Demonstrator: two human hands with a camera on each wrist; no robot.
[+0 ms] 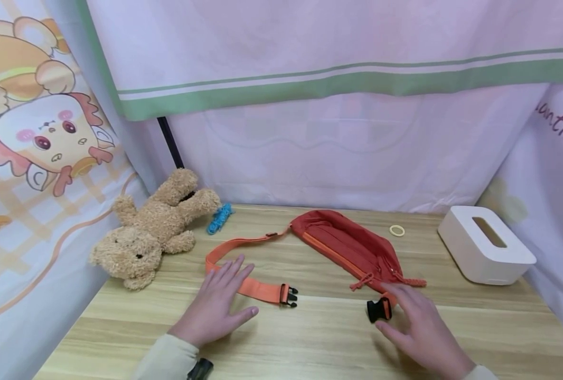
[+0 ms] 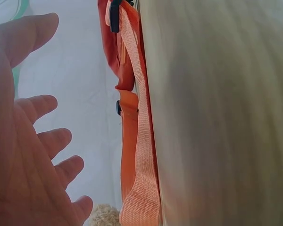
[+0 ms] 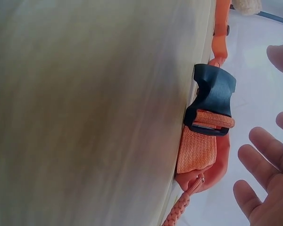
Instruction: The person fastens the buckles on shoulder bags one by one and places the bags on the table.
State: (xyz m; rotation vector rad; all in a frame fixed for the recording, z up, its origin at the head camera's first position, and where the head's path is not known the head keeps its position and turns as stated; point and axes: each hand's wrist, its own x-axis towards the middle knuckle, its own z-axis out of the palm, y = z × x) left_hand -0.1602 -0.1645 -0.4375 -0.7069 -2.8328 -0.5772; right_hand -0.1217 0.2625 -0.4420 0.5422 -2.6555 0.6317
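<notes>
A red waist bag (image 1: pixel 345 243) lies on the wooden table with its orange strap (image 1: pixel 262 290) looped out to the left. The strap ends in a black prong buckle half (image 1: pixel 289 295); the black socket half (image 1: pixel 379 310) sits at the bag's right end. Over the strap hovers my left hand (image 1: pixel 217 309), fingers spread and holding nothing. My right hand (image 1: pixel 416 324) is beside the socket half, its fingers extended and apart from it in the right wrist view, where the buckle socket (image 3: pixel 212 96) shows close up. Braided red zip pulls (image 1: pixel 412 282) hang off the bag.
At the left lies a brown teddy bear (image 1: pixel 155 227), with a blue cord bundle (image 1: pixel 220 218) near its foot. A cream ring (image 1: pixel 397 230) is behind the bag. The white tissue box (image 1: pixel 486 245) stands at the right. Printed curtains (image 1: pixel 310 148) enclose the table's back and sides.
</notes>
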